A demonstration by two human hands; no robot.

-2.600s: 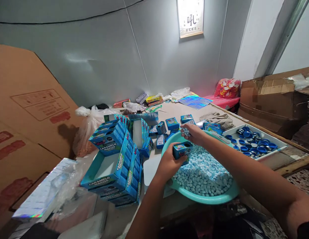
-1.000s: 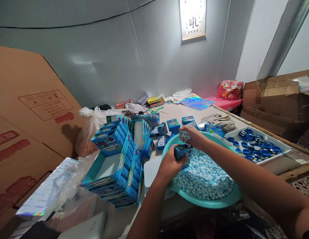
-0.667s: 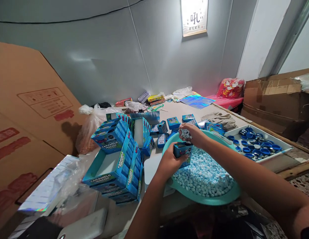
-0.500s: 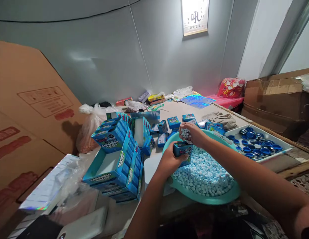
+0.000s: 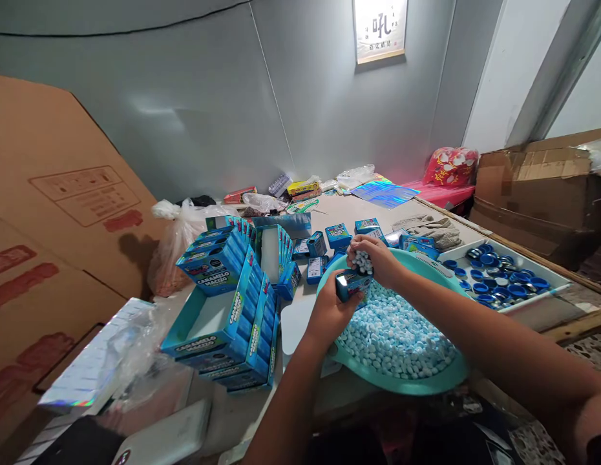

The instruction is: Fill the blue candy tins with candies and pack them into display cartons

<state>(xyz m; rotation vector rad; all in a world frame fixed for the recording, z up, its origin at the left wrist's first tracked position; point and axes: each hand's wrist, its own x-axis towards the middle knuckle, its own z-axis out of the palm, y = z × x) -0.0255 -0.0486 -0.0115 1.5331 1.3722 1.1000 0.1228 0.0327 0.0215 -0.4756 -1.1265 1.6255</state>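
Observation:
My left hand (image 5: 329, 309) is closed round a small blue candy box (image 5: 351, 287), tilted over the near left side of a teal basin (image 5: 411, 389). Just above the box, my right hand (image 5: 375, 258) is curled round a clump of small pale candies (image 5: 362, 261), which show below its fingers. A deep heap of loose white and light-blue candies (image 5: 402, 336) fills the basin. Whether candies lie inside the held box cannot be seen. Behind the basin stand several more small blue boxes (image 5: 337, 237).
Stacked blue display cartons (image 5: 223, 349) stand left of the basin, beside a white flat-topped device (image 5: 295, 326). To the right is a white tray (image 5: 528, 300) with several blue caps. Grey gloves (image 5: 429, 231) lie behind it. A large cardboard box (image 5: 63, 226) rises at far left.
The small box in my left hand has tipped, showing less of its front and more of its top end. My right hand stays just above it with the candies.

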